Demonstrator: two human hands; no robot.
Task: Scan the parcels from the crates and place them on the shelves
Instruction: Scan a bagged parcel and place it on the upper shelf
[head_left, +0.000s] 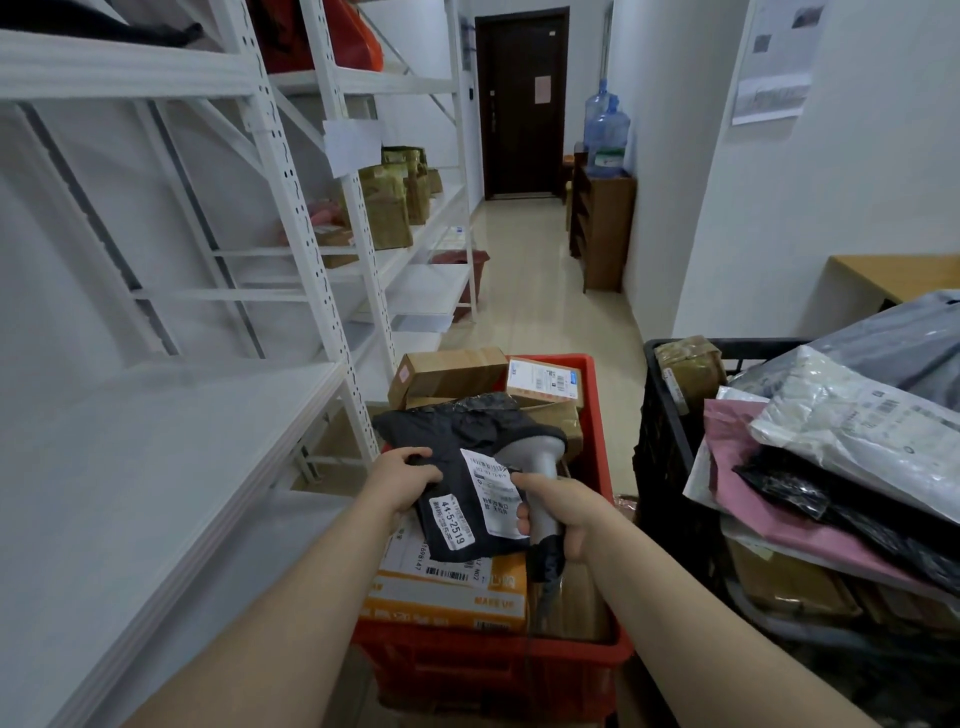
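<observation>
My left hand (400, 480) grips the left edge of a black plastic parcel (462, 441) with two white labels, held above the red crate (597, 415). A grey handheld scanner (540, 457) sits in my right hand (566, 512), its head resting against the parcel's upper right. The red crate holds several cardboard boxes, among them an orange and white box (457, 597) right under the parcel. White metal shelves (171, 452) stand to my left, the nearest board bare.
A black crate (670, 431) on the right is heaped with soft bags in grey, white, pink and black. Brown parcels (389, 208) stand on shelves further back. The tiled aisle runs to a dark door (522, 104), past water bottles (605, 130) on a wooden cabinet.
</observation>
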